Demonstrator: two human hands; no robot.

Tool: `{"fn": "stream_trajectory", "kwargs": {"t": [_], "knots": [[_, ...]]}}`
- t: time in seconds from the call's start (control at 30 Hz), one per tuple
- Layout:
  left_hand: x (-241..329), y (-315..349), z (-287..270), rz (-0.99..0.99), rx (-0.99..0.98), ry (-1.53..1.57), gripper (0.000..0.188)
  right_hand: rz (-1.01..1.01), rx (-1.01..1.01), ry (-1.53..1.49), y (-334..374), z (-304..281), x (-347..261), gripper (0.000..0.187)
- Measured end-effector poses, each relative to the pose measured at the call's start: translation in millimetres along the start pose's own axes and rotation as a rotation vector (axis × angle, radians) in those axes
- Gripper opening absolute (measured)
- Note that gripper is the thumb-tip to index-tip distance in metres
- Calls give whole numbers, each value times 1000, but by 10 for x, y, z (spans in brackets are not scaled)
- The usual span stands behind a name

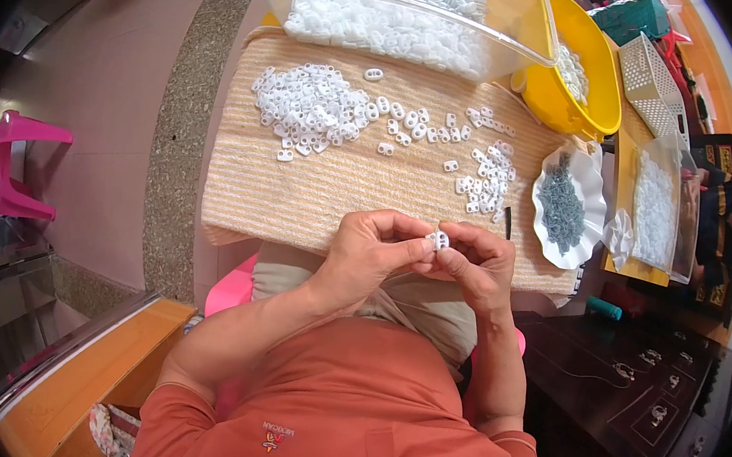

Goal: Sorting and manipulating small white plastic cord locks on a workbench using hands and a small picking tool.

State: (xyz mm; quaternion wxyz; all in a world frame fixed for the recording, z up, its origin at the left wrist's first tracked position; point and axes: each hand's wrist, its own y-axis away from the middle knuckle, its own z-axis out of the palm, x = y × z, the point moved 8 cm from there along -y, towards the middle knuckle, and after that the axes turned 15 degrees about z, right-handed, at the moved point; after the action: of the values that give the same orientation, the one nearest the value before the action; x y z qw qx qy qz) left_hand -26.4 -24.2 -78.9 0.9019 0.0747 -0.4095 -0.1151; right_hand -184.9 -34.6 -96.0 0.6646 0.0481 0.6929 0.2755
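Observation:
Over the near edge of the cloth-covered table (292, 196), my two hands meet around one small white two-hole plastic piece (440, 240). My left hand (372, 250) pinches it from the left, thumb and forefinger pressed together. From the right, my right hand (479, 262) grips the same piece between thumb and fingertips. The fingers partly cover it. Beyond the hands, a large heap of similar white pieces (305, 102) lies at the far left. Loose ones (413, 121) trail rightward from it, and a smaller cluster (486, 177) sits nearer my right hand.
A white wavy-edged dish (593, 198) holds small grey parts (562, 209); a thin black stick (508, 222) lies beside it. At the back stand a clear bin (530, 54) of white pieces and a yellow basin (541, 106). Farther right is a clear tray (681, 220); a pink stool (4, 179) stands left.

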Motion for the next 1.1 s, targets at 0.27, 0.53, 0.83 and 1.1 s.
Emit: {"fn": "stream_trajectory", "kwargs": {"t": [0.27,0.53,0.83,1.1], "knots": [[-16,13,22,-25,-9,24,12,-32,-7,-32,12,0,-17,33],[-34,35,46,-71,-73,50,17,-56,24,-3,26,-19,-26,30],[-105,44,85,-104,-86,128,18,-88,34,-11,56,-36,-57,29],[-126,49,127,-150,-148,249,18,-182,11,33,74,108,-323,32]]}}
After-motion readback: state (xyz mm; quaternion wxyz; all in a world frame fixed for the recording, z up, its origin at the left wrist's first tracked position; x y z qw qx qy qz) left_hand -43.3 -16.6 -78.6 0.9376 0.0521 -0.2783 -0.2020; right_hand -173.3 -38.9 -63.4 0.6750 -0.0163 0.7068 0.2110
